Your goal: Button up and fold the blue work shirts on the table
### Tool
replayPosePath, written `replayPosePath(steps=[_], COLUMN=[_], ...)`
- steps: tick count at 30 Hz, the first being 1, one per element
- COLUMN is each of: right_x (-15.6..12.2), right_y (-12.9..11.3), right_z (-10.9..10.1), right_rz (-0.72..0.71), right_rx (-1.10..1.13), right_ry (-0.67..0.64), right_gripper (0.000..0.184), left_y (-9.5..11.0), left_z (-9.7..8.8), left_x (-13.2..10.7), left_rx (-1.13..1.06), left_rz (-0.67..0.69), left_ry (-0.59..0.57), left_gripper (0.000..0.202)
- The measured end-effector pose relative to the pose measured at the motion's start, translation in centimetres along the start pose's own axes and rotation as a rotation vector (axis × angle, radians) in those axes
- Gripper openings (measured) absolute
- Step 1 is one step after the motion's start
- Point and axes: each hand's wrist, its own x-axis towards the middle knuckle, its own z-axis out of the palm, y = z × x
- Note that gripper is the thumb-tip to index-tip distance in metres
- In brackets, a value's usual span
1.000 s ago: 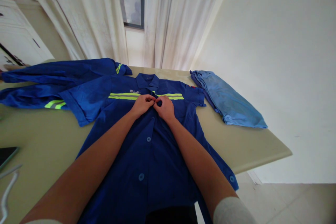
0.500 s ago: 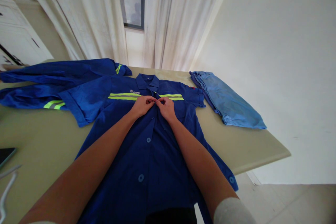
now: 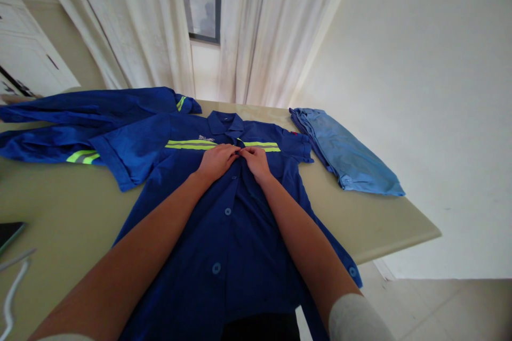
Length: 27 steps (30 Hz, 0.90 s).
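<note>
Shirt (image 3: 256,256) pinched at chest, both hands (image 3: 217,162); exact grip unclear.

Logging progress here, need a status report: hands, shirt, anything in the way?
Left hand and right hand pinching blue shirt at mid-chest. Shirt front up on table. In the way: forearms, across it.

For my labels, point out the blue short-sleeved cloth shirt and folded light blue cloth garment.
Blue short-sleeved cloth shirt (image 3: 240,224), head view: middle front.
Folded light blue cloth garment (image 3: 350,152), head view: upper face.
</note>
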Motion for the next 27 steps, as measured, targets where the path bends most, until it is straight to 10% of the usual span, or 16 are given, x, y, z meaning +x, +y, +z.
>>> replayPosePath(steps=[27], right_x=[-1.2], right_y=[-1.9], right_z=[-0.8], right_rz=[-0.106], right_rx=[-0.179], right_ry=[-0.031], right_gripper=[0.021], left_y=[0.0], left_z=[0.4], left_x=[-0.2], left_rx=[0.131], left_rz=[-0.01], left_ry=[0.015], left_gripper=[0.038])
